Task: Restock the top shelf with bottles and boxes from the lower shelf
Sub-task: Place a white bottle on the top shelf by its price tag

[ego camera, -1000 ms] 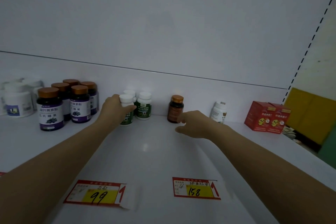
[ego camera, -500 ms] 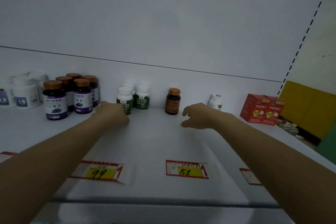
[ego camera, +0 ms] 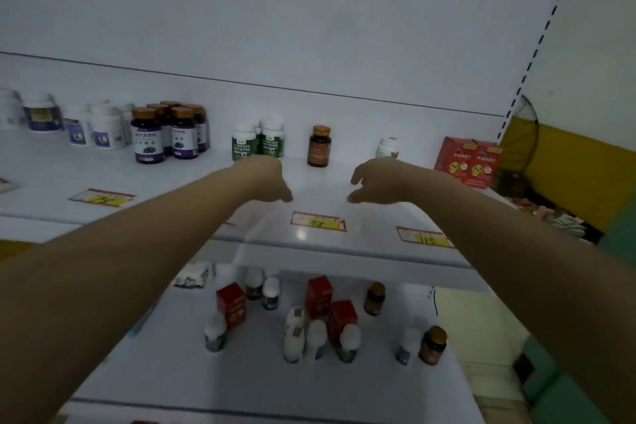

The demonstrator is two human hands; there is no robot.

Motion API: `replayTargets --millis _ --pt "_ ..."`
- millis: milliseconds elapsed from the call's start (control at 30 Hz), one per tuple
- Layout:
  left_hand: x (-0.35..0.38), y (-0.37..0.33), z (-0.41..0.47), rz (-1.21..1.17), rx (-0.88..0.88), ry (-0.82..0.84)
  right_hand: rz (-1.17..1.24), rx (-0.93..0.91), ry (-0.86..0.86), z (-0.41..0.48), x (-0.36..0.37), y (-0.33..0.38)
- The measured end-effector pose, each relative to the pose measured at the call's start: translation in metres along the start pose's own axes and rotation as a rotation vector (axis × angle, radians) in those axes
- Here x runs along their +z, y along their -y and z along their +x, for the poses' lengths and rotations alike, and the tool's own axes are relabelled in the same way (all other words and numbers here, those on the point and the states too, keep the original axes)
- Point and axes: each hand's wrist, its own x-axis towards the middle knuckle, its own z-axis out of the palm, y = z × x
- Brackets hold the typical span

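Observation:
My left hand (ego camera: 266, 179) hangs over the top shelf (ego camera: 206, 179), fingers curled down, holding nothing, just in front of the green-label white bottles (ego camera: 258, 143). My right hand (ego camera: 377, 182) hovers empty with fingers apart, right of the brown amber-capped bottle (ego camera: 319, 146) and in front of a white bottle (ego camera: 387, 147). Red boxes (ego camera: 468, 162) stand at the top shelf's right end. The lower shelf (ego camera: 241, 372) holds several white bottles (ego camera: 294, 337), red boxes (ego camera: 339, 318) and amber bottles (ego camera: 432, 346).
Purple-label dark bottles (ego camera: 165, 134) and white jars (ego camera: 93, 129) fill the top shelf's left part. Price tags (ego camera: 318, 221) lie along its front edge. A perforated upright (ego camera: 537, 41) bounds the right side, with a yellow wall (ego camera: 568, 169) and clutter beyond.
Both hands have drawn back from the bottles toward the shelf's front edge. My left hand let go of the green-label bottle. My view tilted down, revealing the lower shelf.

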Motion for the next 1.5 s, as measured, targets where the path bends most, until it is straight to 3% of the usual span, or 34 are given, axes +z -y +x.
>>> replayTargets --millis 333,500,700,1000,1300,1500 --pt "0.022 -0.035 -0.125 0.016 0.204 -0.214 0.123 0.159 -0.079 -0.139 0.022 0.013" --pt "0.073 -0.038 -0.181 -0.036 0.299 -0.079 0.145 0.233 0.053 -0.183 0.077 0.031" --pt "0.144 -0.017 -0.201 -0.070 0.261 0.153 0.208 0.225 0.200 -0.198 0.144 0.049" --pt "0.224 0.024 -0.150 -0.191 0.018 0.365 0.386 0.219 0.320 -0.144 0.228 0.031" --pt "0.313 0.033 -0.071 -0.406 -0.143 0.321 0.477 0.144 0.298 -0.027 0.313 0.018" --pt "0.347 0.031 -0.011 -0.504 -0.133 0.265 0.549 0.115 0.248 0.043 0.354 0.023"
